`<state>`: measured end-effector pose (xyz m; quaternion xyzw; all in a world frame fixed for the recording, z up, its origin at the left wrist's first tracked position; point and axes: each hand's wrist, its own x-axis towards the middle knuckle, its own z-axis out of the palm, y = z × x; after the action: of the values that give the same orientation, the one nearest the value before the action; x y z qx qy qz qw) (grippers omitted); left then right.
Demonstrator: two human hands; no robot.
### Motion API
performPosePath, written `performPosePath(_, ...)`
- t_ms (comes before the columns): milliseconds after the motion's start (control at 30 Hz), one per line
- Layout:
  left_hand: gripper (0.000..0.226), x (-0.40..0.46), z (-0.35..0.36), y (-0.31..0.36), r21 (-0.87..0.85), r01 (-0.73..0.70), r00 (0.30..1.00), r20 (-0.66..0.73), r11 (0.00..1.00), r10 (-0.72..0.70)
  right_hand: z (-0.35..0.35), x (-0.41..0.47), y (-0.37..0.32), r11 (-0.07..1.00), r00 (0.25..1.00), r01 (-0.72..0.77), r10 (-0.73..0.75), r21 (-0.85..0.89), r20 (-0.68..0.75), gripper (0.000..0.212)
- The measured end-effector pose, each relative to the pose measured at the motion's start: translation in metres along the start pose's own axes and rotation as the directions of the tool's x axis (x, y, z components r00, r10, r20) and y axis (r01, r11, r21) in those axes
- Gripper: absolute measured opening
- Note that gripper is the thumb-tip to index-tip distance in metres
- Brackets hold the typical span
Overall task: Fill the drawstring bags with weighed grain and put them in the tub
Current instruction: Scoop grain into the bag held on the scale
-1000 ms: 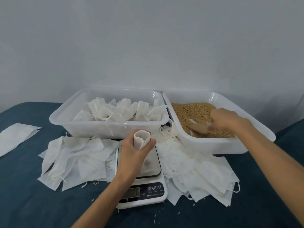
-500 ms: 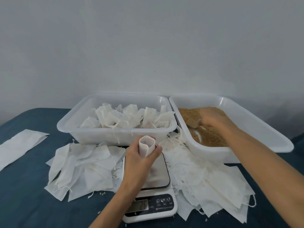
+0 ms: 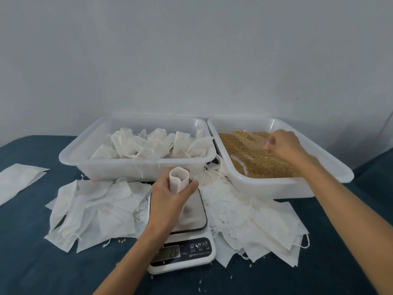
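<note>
Left hand (image 3: 170, 201) grips a soft fabric bag (image 3: 178, 180); right hand (image 3: 280, 143) pinches a scoop.

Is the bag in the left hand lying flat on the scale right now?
No: the left hand grips the bag upright with its mouth open, standing over the scale platform rather than flat on it.

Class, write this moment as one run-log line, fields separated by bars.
left hand: holds open bag upright over scale | right hand: in grain tub, grips scoop | filled bags: in left tub
</note>
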<state>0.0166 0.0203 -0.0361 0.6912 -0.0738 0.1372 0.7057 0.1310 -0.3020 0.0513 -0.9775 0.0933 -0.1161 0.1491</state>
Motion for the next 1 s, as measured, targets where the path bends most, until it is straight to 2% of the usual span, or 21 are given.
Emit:
performPosePath(100, 0.029, 0.0, 0.002, 0.0, 0.011, 0.005, 1.0, 0.013, 1.0, -0.006, -0.01, -0.02, -0.005, 0.984, 0.99, 0.136, -0.139, 0.116, 0.015, 0.012)
performPosePath(233, 0.029, 0.0, 0.003, 0.0, 0.008, 0.006, 0.999, 0.048, 1.0, -0.006, -0.017, -0.052, -0.029, 0.906, 0.937, 0.321, -0.346, 0.278, 0.047, 0.008)
performPosePath(400, 0.025, -0.002, 0.002, 0.005, -0.004, 0.024, 0.998, 0.058, 1.0, -0.023, -0.029, -0.086, -0.057, 0.829, 0.853, 0.463, -0.513, 0.313, 0.096, 0.01)
performPosePath(567, 0.016, -0.002, 0.003, 0.007, -0.007, 0.019, 0.996, 0.087, 1.0, -0.018, -0.044, -0.099, -0.071, 0.808, 0.822, 0.504, -0.557, 0.306, 0.118, 0.021)
performPosePath(867, 0.012, -0.006, 0.006, 0.011, -0.005, -0.02, 0.994, 0.106, 1.0, 0.02, -0.057, -0.096, -0.075, 0.786, 0.785, 0.612, -0.617, 0.089, 0.052, 0.03)
performPosePath(1000, 0.014, -0.008, 0.006, 0.014, -0.026, -0.017, 0.992, 0.127, 1.0, 0.021, -0.057, -0.097, -0.076, 0.773, 0.772, 0.633, -0.634, 0.046, 0.038, 0.031)
